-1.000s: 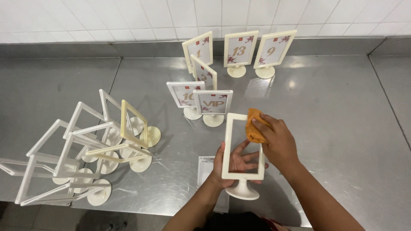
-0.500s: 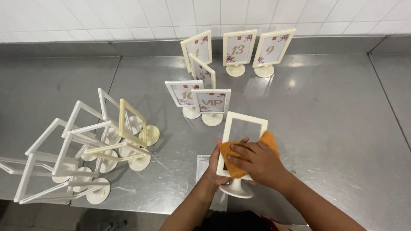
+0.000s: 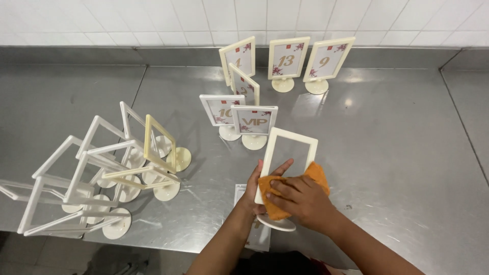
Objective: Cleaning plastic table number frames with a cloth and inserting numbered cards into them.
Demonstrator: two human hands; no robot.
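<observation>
1. Pressing an orange cloth (image 3: pixel 290 196) against the lower left edge of an empty cream frame stand (image 3: pixel 287 170), the right hand (image 3: pixel 300 201) has its grip closed on the cloth, fingers spread flat over it.
2. Behind the frame, the left hand (image 3: pixel 262 181) holds it upright; its grip is wrapped around the frame's left side, with the fingertips showing through the clear opening.
3. That frame stands on its round foot on the steel counter (image 3: pixel 397 153), near the front edge and just in front of the person.
4. Under the left wrist a flat printed card (image 3: pixel 242 196) lies on the counter, partly hidden by the arm.
5. Just behind the held frame are two filled stands (image 3: pixel 239 122), side by side and close together, each with a flowered card in it.
6. Further back, near the grey upstand below the white tiled wall (image 3: pixel 153 20), four more filled stands (image 3: pixel 285 63) are grouped, three roughly in a row and one turned at an angle in front of them.
7. Well to the left, a cluster of empty frames (image 3: pixel 102 173) leans and overlaps in a tangle, mostly white, with one or two yellowish ones among them; some tilt steeply and a few hang over the counter's front edge.
</observation>
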